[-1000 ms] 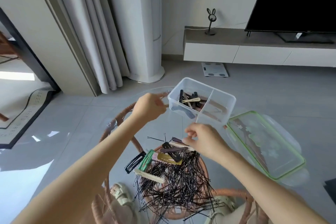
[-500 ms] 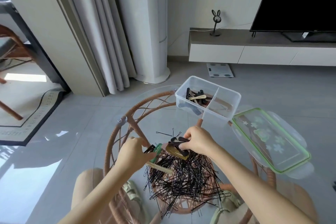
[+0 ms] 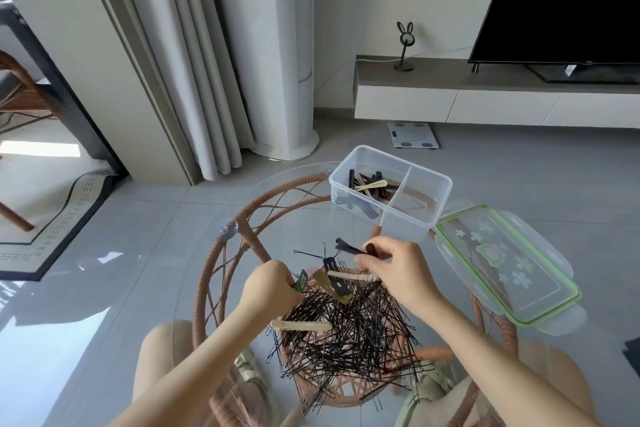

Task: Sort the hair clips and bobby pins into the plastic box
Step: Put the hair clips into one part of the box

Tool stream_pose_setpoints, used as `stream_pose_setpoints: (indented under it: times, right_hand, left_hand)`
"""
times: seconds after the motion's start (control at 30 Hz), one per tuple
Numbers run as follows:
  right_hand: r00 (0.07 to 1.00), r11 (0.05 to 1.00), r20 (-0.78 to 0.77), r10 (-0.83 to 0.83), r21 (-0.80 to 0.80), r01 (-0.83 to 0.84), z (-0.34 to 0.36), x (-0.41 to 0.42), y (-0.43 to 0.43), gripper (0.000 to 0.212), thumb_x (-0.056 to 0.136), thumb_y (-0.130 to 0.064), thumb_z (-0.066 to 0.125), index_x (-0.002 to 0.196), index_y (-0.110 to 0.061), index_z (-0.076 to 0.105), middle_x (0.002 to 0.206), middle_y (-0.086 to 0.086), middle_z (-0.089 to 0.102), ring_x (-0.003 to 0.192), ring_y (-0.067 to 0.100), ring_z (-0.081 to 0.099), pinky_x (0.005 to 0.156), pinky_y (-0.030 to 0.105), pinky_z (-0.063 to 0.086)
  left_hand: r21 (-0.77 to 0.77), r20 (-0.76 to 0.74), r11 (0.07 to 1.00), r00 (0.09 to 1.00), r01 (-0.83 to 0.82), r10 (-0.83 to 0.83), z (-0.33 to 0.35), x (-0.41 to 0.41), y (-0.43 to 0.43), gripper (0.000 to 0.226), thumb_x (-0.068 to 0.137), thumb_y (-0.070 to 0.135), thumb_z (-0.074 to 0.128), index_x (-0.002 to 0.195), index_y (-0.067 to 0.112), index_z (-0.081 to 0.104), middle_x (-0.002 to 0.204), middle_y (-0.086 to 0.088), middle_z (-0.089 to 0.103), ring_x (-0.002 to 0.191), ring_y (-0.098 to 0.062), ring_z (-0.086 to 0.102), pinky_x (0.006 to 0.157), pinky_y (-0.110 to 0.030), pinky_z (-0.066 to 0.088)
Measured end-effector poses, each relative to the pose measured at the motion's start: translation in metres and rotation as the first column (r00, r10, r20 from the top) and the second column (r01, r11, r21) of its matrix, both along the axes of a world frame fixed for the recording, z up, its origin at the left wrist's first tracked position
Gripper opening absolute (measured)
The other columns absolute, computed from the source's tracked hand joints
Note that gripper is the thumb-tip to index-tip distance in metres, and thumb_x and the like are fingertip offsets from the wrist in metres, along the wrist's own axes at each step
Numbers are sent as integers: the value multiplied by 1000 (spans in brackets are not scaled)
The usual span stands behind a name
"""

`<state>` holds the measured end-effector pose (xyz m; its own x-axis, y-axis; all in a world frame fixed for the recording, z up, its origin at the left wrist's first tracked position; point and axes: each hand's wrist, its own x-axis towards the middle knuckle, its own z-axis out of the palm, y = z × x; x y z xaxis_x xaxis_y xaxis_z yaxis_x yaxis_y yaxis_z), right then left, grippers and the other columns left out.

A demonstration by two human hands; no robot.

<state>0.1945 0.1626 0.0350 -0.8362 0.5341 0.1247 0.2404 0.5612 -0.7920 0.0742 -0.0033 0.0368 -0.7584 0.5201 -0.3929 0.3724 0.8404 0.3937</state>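
Note:
A large heap of black bobby pins (image 3: 349, 333) lies on the glass tabletop (image 3: 166, 288). Several hair clips rest on and beside it: a gold clip (image 3: 329, 282), a cream clip (image 3: 301, 325) and another cream clip (image 3: 349, 276). My right hand (image 3: 394, 267) holds a dark hair clip (image 3: 349, 248) lifted just above the heap. My left hand (image 3: 273, 282) pinches a green hair clip (image 3: 300, 280) at the heap's left edge. The clear plastic box (image 3: 440, 184) stands beyond, with two compartments. Its left compartment holds several clips; the right one looks nearly bare.
The box's green-rimmed lid (image 3: 502, 263) lies upside down to the right of the box. The round glass top sits on a rattan frame (image 3: 249, 239). My knees show beneath the glass. A TV cabinet (image 3: 485, 94) and curtain (image 3: 194, 62) are farther off.
My left hand left the box and came down to the heap, taking the green clip. My right hand has lifted a dark clip off the heap.

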Motion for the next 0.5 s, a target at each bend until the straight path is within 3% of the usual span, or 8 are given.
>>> stream_pose_setpoints:
  times: [0.1,0.17,0.2,0.27,0.37,0.43,0.5]
  right_hand:
    - [988,955,-136,-79,-294,35,7,2,2,9,76,-18,73,79,-9,72,72,12,73,72,34,66,65,28,51]
    - [969,904,-201,-142,-425,44,10,2,3,13,75,-17,73,83,-7,72,75,15,73,76,38,66,73,20,50]
    - [960,889,-231,-156,-456,35,10,2,3,15,75,-18,73,85,-7,73,76,17,73,75,40,65,75,25,50]
    - [947,889,-280,-159,-458,13,12,3,1,13,77,-19,72,86,-8,74,75,21,72,64,37,59,73,37,46]
    - [934,917,-332,-134,-398,-10,16,3,-1,13,79,-14,70,89,-8,74,71,21,71,67,18,54,70,32,42]
    - [925,937,-363,-113,-349,-23,21,3,-2,19,77,-10,69,94,-1,72,72,16,73,67,14,59,72,28,49]
    - [923,948,-367,-116,-318,-7,29,2,-1,16,77,-10,69,91,-3,73,69,10,73,62,14,57,64,17,48]
  left_hand:
    - [74,156,990,982,-120,107,6,-4,0,15,74,13,71,67,1,67,63,-6,61,53,-17,51,52,-23,45]
    - [159,282,961,943,-225,174,9,-9,-2,17,72,11,72,80,-3,71,77,-17,69,64,-20,54,63,-28,47]
    - [197,324,946,928,-255,183,13,-11,-3,16,72,11,72,81,-2,71,79,-18,69,64,-20,53,62,-27,45]
    - [237,378,929,908,-285,182,24,-14,-7,15,75,12,72,84,1,70,74,-12,64,58,-16,47,52,-21,37]
    - [285,439,900,880,-330,183,39,-19,-11,17,75,15,73,84,2,69,79,-13,64,64,-18,46,51,-20,31]
    - [312,453,886,873,-344,180,50,-21,-12,10,75,14,74,77,6,69,80,-16,66,65,-19,48,53,-22,32]
    - [342,479,864,860,-369,177,60,-22,-11,6,76,11,73,79,8,69,85,-18,71,71,-20,58,58,-23,40]
